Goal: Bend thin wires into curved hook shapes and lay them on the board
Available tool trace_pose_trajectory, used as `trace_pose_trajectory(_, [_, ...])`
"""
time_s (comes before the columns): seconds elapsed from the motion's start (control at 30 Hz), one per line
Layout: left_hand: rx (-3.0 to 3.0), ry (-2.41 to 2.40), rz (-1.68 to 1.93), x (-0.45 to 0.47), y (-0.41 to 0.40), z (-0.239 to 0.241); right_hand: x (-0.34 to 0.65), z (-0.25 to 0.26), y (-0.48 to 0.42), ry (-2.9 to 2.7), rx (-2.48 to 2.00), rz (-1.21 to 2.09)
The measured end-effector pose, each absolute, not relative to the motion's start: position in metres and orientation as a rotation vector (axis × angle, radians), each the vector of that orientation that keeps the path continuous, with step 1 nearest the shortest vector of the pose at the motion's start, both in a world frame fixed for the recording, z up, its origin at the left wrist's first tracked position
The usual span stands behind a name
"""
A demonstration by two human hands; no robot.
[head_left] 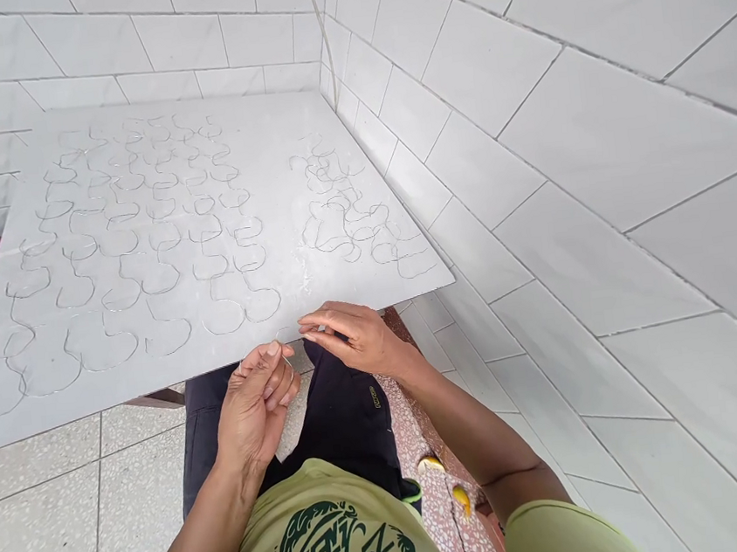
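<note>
My left hand [257, 406] and my right hand [355, 337] meet at the near edge of a white board [260, 120]. Both hands pinch a thin piece of bent wire [288, 344] between thumb and fingers; the wire is hard to make out. Several finished S-shaped wire hooks [142, 247] lie in rows across the left and middle of the board. A looser pile of wire hooks [355, 216] lies near the board's right edge. My legs in dark trousers [344, 419] show under the hands.
A white tiled wall [560, 159] runs along the right side and behind the board. Tiled floor [44, 512] lies at the lower left. A thin cord [323, 35] hangs in the wall corner. A reddish speckled seat [429, 480] is under me.
</note>
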State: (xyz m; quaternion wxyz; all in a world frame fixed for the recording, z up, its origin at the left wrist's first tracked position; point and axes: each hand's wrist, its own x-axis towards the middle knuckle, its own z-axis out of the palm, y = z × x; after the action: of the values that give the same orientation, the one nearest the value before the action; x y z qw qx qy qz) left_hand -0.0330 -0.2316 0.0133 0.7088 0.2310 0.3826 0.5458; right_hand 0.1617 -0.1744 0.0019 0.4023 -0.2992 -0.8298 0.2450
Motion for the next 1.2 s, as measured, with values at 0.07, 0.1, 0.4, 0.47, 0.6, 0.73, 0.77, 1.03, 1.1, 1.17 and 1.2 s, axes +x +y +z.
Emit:
trace_pose_trajectory(0.07, [0.511, 0.849, 1.206, -0.034, -0.232, 0.012, 0.16, -0.003, -0.173, -2.068, -0.743, 0.611])
trace_pose_trajectory(0.1, [0.505, 0.847, 1.2, -0.034, -0.232, 0.012, 0.16, -0.005, -0.173, -2.06, -0.742, 0.623])
trace_pose_trajectory(0.4, [0.406, 0.8, 1.156, -0.038, -0.231, 0.008, 0.161, -0.001, -0.173, -1.924, -0.835, 0.951])
trace_pose_trajectory(0.47, [0.417, 0.793, 1.16, -0.038, -0.23, 0.008, 0.159, -0.001, -0.174, -1.957, -0.848, 0.846])
trace_pose_trajectory(0.6, [0.439, 0.789, 1.142, -0.039, -0.23, 0.007, 0.157, -0.001, -0.175, -1.996, -0.833, 0.742])
trace_pose_trajectory(0.73, [0.449, 0.784, 1.096, -0.041, -0.229, 0.007, 0.161, 0.002, -0.173, -2.021, -0.786, 0.916])
trace_pose_trajectory(0.77, [0.445, 0.78, 1.083, -0.042, -0.229, 0.007, 0.163, 0.004, -0.172, -2.038, -0.78, 0.952])
trace_pose_trajectory(1.03, [0.421, 0.77, 1.006, -0.047, -0.228, 0.008, 0.172, 0.016, -0.157, -2.183, -0.703, 1.211])
trace_pose_trajectory(1.1, [0.424, 0.776, 0.996, -0.047, -0.228, 0.006, 0.173, 0.016, -0.153, -2.18, -0.696, 1.279])
trace_pose_trajectory(1.17, [0.426, 0.78, 0.987, -0.048, -0.229, 0.005, 0.175, 0.015, -0.149, -2.193, -0.698, 1.307])
trace_pose_trajectory(1.2, [0.424, 0.781, 0.982, -0.048, -0.229, 0.004, 0.176, 0.015, -0.148, -2.211, -0.692, 1.303])
